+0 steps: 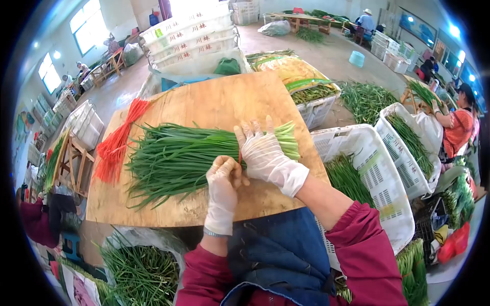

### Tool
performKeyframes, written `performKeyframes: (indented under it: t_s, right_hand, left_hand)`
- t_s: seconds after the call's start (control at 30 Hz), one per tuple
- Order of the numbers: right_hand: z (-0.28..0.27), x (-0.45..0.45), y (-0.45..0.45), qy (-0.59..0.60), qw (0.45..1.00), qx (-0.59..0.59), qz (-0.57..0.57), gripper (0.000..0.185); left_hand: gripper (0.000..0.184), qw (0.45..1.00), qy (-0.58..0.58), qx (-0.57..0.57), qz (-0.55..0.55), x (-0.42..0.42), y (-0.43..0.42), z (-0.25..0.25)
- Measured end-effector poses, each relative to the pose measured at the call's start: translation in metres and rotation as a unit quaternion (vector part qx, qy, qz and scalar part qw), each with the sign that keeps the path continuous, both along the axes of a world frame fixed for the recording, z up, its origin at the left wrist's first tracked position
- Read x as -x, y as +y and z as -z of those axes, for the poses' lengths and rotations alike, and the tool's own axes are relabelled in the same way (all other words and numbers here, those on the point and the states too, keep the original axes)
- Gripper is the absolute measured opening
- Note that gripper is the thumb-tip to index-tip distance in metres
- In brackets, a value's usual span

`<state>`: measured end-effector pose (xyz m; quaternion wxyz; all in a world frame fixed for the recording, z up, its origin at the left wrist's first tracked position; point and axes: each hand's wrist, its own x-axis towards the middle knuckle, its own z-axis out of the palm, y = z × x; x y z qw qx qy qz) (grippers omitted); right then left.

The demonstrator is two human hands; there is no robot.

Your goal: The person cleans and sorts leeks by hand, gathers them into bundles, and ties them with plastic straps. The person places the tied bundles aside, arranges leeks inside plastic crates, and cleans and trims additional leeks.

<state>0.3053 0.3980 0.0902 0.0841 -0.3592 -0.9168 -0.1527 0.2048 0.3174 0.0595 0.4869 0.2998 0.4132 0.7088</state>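
Note:
A thick bunch of long green garlic chives (176, 153) lies across the wooden board (240, 97), leaves to the left and pale stalk ends to the right. My right hand (265, 155), in a thin whitish glove, lies on the stalks with its fingers stretched out over them. My left hand (223, 176), gloved as well, is closed at the near side of the bunch, its fingers pinching a red tie (240, 155) that shows between the hands. Part of the tie is hidden by my hands. A bundle of loose red ties (120, 140) hangs over the board's left side.
White crates (380, 176) with chives stand to the right. Below the board's left corner is a bag of loose greens (140, 270). Stacked white crates (189, 38) rise behind the board. A co-worker in orange (454, 127) handles greens at far right; other people work farther back.

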Motion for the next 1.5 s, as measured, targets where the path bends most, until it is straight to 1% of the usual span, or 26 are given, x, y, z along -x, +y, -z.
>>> performKeyframes:
  t_s: [0.03,0.13,0.17,0.2,0.27,0.3,0.4,0.43,0.47,0.6,0.77,0.9,0.97,1.03,1.13,1.17,1.2,1.23,1.27,1.3,1.33,1.37,1.4,1.43,1.47,1.5]
  right_hand:
    - [0.001,0.003,-0.001,0.005,0.999,0.036,0.005,0.091]
    - [0.005,0.004,-0.004,0.048,0.995,0.078,0.039,0.093]
    - [0.014,0.008,-0.001,0.046,0.997,0.028,0.061,0.094]
    - [0.019,0.009,-0.001,0.041,0.997,0.037,0.063,0.093]
    - [0.016,0.009,-0.001,0.036,0.995,0.05,0.074,0.09]
    - [0.018,0.011,0.002,0.01,0.994,0.062,0.088,0.105]
    - [0.021,0.013,0.0,0.005,0.994,0.053,0.091,0.102]
    - [0.017,0.013,-0.003,0.005,0.994,0.06,0.087,0.086]
    - [0.02,0.013,-0.004,0.008,0.996,0.04,0.085,0.08]
    - [0.033,0.013,-0.009,0.018,0.997,-0.019,0.068,0.06]
    - [0.045,0.01,-0.02,0.064,0.992,-0.094,0.049,0.045]
    - [0.054,0.009,-0.022,0.109,0.987,-0.111,0.038,0.046]
    - [0.055,0.007,-0.023,0.116,0.986,-0.119,0.035,0.045]
    - [0.053,0.008,-0.024,0.123,0.987,-0.1,0.027,0.046]
    - [0.045,0.009,-0.02,0.076,0.995,-0.061,0.027,0.048]
    - [0.039,0.008,-0.021,0.053,0.997,-0.042,0.037,0.058]
    - [0.032,0.006,-0.022,0.055,0.998,-0.027,0.023,0.066]
    - [0.023,0.0,-0.024,0.058,0.998,-0.01,0.009,0.074]
    - [0.015,-0.006,-0.025,0.06,0.998,0.006,-0.005,0.082]
    - [0.01,-0.014,-0.027,0.106,0.994,-0.007,-0.018,0.084]
    - [-0.002,-0.025,-0.031,0.152,0.988,-0.011,-0.01,0.082]
    - [-0.013,-0.038,-0.033,0.196,0.98,-0.017,-0.001,0.079]
    - [-0.015,-0.054,-0.033,0.239,0.971,-0.01,0.014,0.076]
    - [-0.016,-0.074,-0.035,0.281,0.959,-0.006,0.03,0.072]
    - [-0.015,-0.091,-0.037,0.321,0.946,-0.002,0.049,0.069]
    - [-0.013,-0.105,-0.042,0.366,0.928,0.035,0.066,0.063]
  left_hand:
    - [0.014,0.999,-0.019,0.026,-0.027,-0.009,-0.006,-0.002]
    - [0.014,0.997,-0.018,0.032,-0.067,-0.019,-0.016,0.005]
    - [0.013,0.997,-0.023,0.038,-0.07,-0.024,-0.02,0.006]
    - [0.013,0.996,-0.027,0.044,-0.072,-0.028,-0.024,0.008]
    - [0.013,0.991,0.03,0.034,-0.124,-0.034,-0.024,0.018]
    - [0.013,0.991,0.038,0.027,-0.122,-0.035,-0.025,0.019]
    - [0.015,0.99,0.05,0.011,-0.129,-0.038,-0.03,0.016]
    - [0.015,0.99,0.053,0.009,-0.133,-0.036,-0.03,0.013]
    - [0.015,0.989,0.055,0.008,-0.137,-0.036,-0.031,0.008]
    - [0.014,0.994,-0.037,0.041,-0.093,-0.029,-0.036,-0.03]
    - [0.014,0.995,-0.028,0.053,-0.073,-0.02,-0.022,-0.065]
    - [0.014,0.996,0.009,0.077,-0.046,-0.022,-0.002,-0.084]
    - [0.014,0.975,0.217,0.01,-0.051,-0.013,0.021,-0.069]
    - [0.012,0.989,0.101,0.104,-0.025,-0.011,0.031,-0.08]
    - [0.01,0.99,0.135,0.033,0.039,0.009,0.033,-0.065]
    - [0.011,0.985,0.147,0.061,0.064,0.015,0.027,-0.075]
    - [0.012,0.967,0.231,0.09,0.064,0.024,0.02,-0.084]
    - [0.014,0.932,0.346,0.104,0.017,0.032,0.013,-0.091]
    - [0.019,0.848,0.514,0.105,-0.073,0.047,0.008,-0.085]
    - [0.02,0.702,0.687,-0.009,-0.191,0.059,-0.002,-0.085]
    - [0.016,0.672,0.695,-0.016,-0.255,0.054,-0.018,-0.096]
    - [0.016,0.683,0.66,-0.058,-0.307,0.045,-0.031,-0.102]
    - [0.017,0.682,0.661,-0.113,-0.291,0.036,-0.046,-0.106]
    - [0.018,0.702,0.65,-0.17,-0.238,0.023,-0.061,-0.106]
    - [0.02,0.722,0.64,-0.224,-0.139,0.008,-0.075,-0.1]
    - [0.023,0.736,0.625,-0.26,-0.014,-0.007,-0.082,-0.091]
